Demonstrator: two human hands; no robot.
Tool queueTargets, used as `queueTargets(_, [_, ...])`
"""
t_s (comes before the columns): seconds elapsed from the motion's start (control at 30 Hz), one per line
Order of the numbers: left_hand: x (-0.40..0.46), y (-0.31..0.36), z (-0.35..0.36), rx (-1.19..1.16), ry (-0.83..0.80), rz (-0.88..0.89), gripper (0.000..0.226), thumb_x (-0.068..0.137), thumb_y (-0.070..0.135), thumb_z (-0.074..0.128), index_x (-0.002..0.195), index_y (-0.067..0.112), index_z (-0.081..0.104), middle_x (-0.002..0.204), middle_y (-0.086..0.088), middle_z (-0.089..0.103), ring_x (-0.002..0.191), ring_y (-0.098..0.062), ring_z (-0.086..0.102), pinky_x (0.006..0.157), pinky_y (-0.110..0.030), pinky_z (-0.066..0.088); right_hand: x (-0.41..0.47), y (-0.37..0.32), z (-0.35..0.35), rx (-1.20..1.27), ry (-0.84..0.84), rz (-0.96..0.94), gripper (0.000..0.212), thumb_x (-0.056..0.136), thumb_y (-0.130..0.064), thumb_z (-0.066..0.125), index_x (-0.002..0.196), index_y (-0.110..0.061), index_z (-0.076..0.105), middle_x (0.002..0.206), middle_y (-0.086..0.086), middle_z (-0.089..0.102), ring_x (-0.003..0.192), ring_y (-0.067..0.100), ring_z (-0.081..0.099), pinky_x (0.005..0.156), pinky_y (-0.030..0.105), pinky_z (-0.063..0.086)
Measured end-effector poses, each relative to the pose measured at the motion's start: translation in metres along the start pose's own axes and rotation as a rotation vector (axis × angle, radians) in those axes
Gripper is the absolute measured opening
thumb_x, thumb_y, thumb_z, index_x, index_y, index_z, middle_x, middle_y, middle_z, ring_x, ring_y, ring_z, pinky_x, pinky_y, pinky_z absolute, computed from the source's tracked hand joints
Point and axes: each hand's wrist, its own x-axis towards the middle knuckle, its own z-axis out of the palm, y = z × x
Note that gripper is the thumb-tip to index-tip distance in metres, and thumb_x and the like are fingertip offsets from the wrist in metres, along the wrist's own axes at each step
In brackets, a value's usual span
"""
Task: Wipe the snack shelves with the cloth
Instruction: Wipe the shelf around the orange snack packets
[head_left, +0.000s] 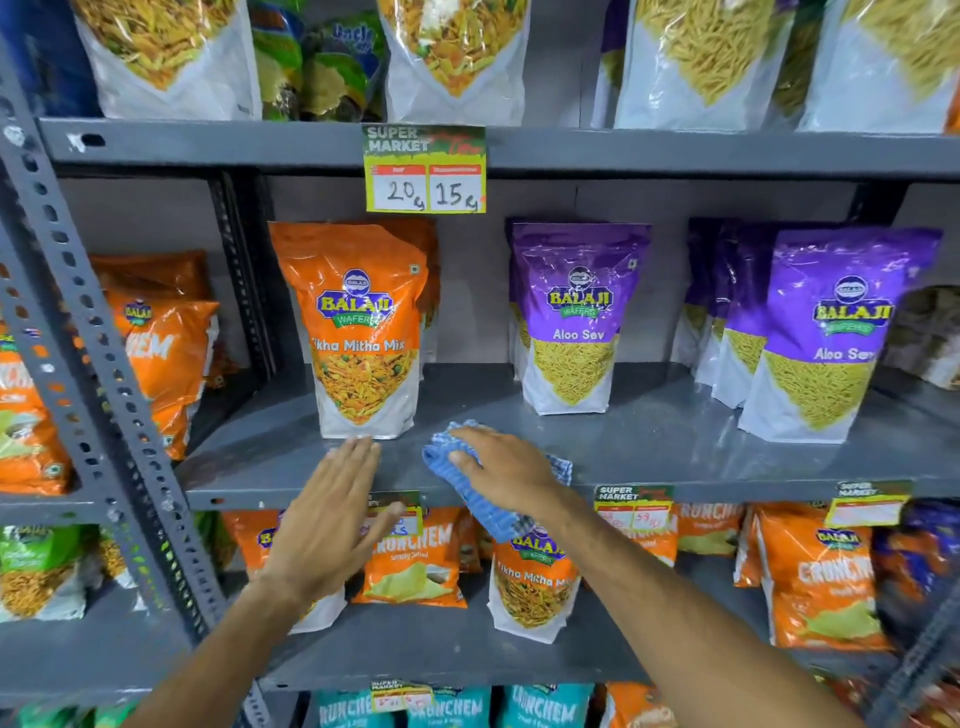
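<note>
The grey metal middle shelf (649, 447) runs across the view. My right hand (501, 470) presses a blue checked cloth (480, 501) flat on the shelf's front edge, part of the cloth hanging over the lip. My left hand (332, 514) is spread flat with fingers apart, its fingertips at the base of an upright orange Tikha Mitha Mix pouch (363, 332). It holds nothing. A purple Aloo Sev pouch (574, 322) stands to the right of the cloth, further back.
More purple pouches (821, 343) stand at the right. A price tag (425, 169) hangs from the upper shelf. A perforated grey upright (88, 364) rises at the left. Orange packets (410, 556) fill the lower shelf, with white snack bags (457, 57) on the top one.
</note>
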Motion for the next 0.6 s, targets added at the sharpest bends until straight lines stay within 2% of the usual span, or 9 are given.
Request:
queueTargets(0.07, [0.018,0.026,0.001,0.007,-0.007,0.053,0.092,0.103,0.075,0.023,0.166,0.008,0.018,0.173,-0.007,0.008,0.162,-0.019,0.005,0.13,-0.029,-0.005,-0.003,0.016,-0.007,0.003,0.008,0.034,0.051,0.105,-0.047,0.04,0.153,-0.028,0.039,0.16,0.0,0.04,0.147,0.021,0.039,0.116,0.041,0.035])
queueTargets(0.17, [0.049,0.057,0.001,0.003,-0.124,0.079,0.104,0.096,0.084,0.018,0.167,0.008,0.008,0.174,-0.006,-0.003,0.163,-0.02,-0.002,0.13,-0.031,-0.008,-0.01,0.038,-0.015,0.02,0.033,0.09,0.048,0.105,-0.042,0.043,0.151,-0.028,0.042,0.157,0.0,0.044,0.143,0.025,0.043,0.113,0.041,0.037])
queueTargets(0.3, [0.077,0.082,0.007,0.024,-0.247,0.099,0.129,0.075,0.099,-0.002,0.166,0.008,0.002,0.176,-0.009,-0.001,0.163,-0.019,-0.006,0.131,-0.033,-0.007,-0.023,0.062,-0.021,-0.009,0.086,0.13,0.046,0.104,-0.04,0.044,0.149,-0.029,0.044,0.15,0.002,0.054,0.133,0.03,0.053,0.105,0.044,0.045])
queueTargets(0.5, [0.098,0.095,0.022,-0.013,-0.343,0.036,0.141,0.063,0.107,-0.001,0.167,0.011,0.001,0.177,-0.005,-0.001,0.163,-0.017,-0.002,0.132,-0.034,0.0,-0.038,0.088,-0.028,0.003,0.116,0.117,0.045,0.105,-0.039,0.044,0.149,-0.03,0.043,0.148,0.0,0.056,0.132,0.029,0.054,0.104,0.044,0.046])
queueTargets(0.6, [0.097,0.095,0.026,-0.014,-0.347,0.019,0.138,0.066,0.107,0.005,0.167,0.013,0.002,0.177,-0.003,0.001,0.163,-0.016,0.002,0.133,-0.035,0.003,-0.038,0.091,-0.027,-0.011,0.128,0.098,0.043,0.105,-0.038,0.044,0.147,-0.031,0.045,0.146,0.0,0.058,0.128,0.031,0.057,0.1,0.045,0.048])
